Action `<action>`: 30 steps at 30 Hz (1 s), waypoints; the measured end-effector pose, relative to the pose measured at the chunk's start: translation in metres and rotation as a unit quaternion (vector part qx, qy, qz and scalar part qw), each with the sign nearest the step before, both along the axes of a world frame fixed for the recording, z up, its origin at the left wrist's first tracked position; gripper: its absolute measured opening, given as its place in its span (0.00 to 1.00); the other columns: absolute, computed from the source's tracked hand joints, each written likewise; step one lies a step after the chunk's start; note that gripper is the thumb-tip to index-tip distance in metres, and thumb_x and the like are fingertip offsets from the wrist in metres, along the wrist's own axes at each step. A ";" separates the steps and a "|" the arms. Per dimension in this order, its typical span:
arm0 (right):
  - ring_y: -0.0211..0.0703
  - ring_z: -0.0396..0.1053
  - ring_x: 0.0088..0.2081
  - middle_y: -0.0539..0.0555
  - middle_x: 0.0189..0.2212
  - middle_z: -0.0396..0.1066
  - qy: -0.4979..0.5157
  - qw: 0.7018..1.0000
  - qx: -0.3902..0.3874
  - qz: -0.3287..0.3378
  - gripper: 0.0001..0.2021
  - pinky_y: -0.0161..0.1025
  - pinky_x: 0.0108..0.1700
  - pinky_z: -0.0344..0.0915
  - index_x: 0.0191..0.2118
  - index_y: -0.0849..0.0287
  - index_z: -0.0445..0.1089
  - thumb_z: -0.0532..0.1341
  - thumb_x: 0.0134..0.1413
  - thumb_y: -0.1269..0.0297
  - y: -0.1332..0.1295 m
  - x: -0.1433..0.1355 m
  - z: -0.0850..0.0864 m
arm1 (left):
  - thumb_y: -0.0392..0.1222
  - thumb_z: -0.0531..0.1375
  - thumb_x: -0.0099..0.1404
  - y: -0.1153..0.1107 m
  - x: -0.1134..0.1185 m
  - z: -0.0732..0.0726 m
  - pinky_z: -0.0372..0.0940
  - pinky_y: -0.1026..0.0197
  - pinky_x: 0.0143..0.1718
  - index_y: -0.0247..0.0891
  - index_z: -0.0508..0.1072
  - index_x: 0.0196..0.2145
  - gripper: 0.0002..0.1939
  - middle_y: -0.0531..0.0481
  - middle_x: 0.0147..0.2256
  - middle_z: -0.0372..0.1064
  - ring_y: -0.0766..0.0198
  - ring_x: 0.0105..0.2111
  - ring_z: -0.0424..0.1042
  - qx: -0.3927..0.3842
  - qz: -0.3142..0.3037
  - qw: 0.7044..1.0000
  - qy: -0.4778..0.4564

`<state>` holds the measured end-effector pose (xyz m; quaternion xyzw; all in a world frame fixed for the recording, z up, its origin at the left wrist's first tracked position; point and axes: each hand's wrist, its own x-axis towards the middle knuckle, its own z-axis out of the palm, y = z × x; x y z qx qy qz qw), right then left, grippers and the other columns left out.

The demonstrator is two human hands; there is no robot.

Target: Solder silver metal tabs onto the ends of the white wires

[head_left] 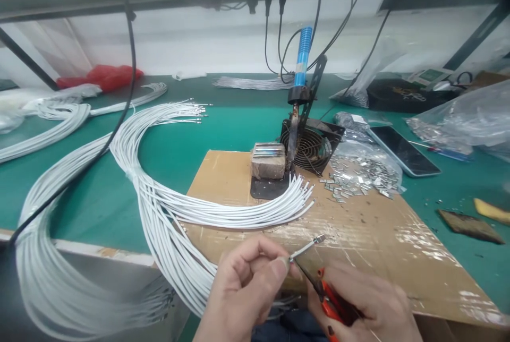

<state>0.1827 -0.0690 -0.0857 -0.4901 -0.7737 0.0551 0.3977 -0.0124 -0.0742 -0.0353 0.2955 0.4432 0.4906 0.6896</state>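
My left hand is closed, thumb and forefinger pinching a short white cable end that has a small metal connector at its tip. My right hand is wrapped round pliers with red-orange handles. The dark tips of the pliers meet the cable beside my left fingertips. Just beyond my hands, a bundle of white cables lies across the cardboard, its ends fanned out near the soldering stand.
A blue-handled soldering iron stands upright behind a block. To its right are a fan, small metal parts and a phone. More white cables hang over the left edge. A black cord crosses the left side.
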 end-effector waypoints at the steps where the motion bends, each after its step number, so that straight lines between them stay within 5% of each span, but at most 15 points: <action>1: 0.36 0.56 0.18 0.46 0.14 0.53 -0.003 1.000 0.005 0.002 0.23 0.32 0.18 0.51 0.18 0.54 0.58 0.64 0.59 0.52 0.000 0.001 0.000 | 0.58 0.75 0.56 0.000 0.000 0.001 0.40 0.70 0.17 0.35 0.77 0.27 0.22 0.65 0.15 0.49 0.76 0.16 0.41 -0.002 -0.003 1.000 0.000; 11: 0.28 0.55 0.16 0.43 0.17 0.56 -0.075 0.993 0.049 0.077 0.16 0.28 0.20 0.52 0.20 0.56 0.57 0.60 0.56 0.72 0.004 -0.005 0.006 | 0.58 0.75 0.55 0.001 -0.001 0.002 0.40 0.69 0.18 0.35 0.77 0.28 0.22 0.63 0.16 0.55 0.77 0.16 0.43 -0.008 -0.023 1.000 -0.016; 17: 0.28 0.56 0.17 0.44 0.17 0.57 -0.095 0.989 0.070 0.088 0.16 0.28 0.20 0.52 0.21 0.56 0.58 0.59 0.58 0.73 0.006 -0.001 0.007 | 0.55 0.76 0.55 0.001 -0.004 0.002 0.39 0.69 0.18 0.35 0.76 0.27 0.21 0.61 0.17 0.59 0.77 0.16 0.43 -0.020 -0.038 0.999 -0.014; 22: 0.29 0.56 0.17 0.44 0.17 0.56 -0.094 0.990 0.080 0.071 0.17 0.30 0.20 0.52 0.20 0.56 0.59 0.60 0.59 0.73 0.004 -0.001 0.006 | 0.57 0.76 0.53 0.001 -0.001 0.001 0.38 0.68 0.17 0.36 0.77 0.27 0.22 0.59 0.19 0.62 0.78 0.15 0.43 -0.021 -0.028 0.999 -0.010; 26: 0.31 0.60 0.17 0.46 0.17 0.62 -0.066 0.993 0.089 0.038 0.14 0.30 0.21 0.56 0.22 0.56 0.65 0.60 0.58 0.72 -0.001 -0.008 0.001 | 0.59 0.76 0.53 0.001 0.004 0.000 0.37 0.68 0.17 0.35 0.78 0.27 0.23 0.64 0.15 0.52 0.76 0.16 0.42 -0.009 -0.008 1.000 0.021; 30: 0.32 0.59 0.13 0.45 0.14 0.60 0.009 0.998 0.064 -0.022 0.18 0.28 0.16 0.58 0.21 0.55 0.61 0.57 0.64 0.71 0.001 -0.002 0.001 | 0.59 0.77 0.52 0.000 0.002 -0.003 0.35 0.68 0.17 0.35 0.79 0.27 0.23 0.60 0.16 0.59 0.78 0.15 0.42 -0.004 0.019 0.999 0.040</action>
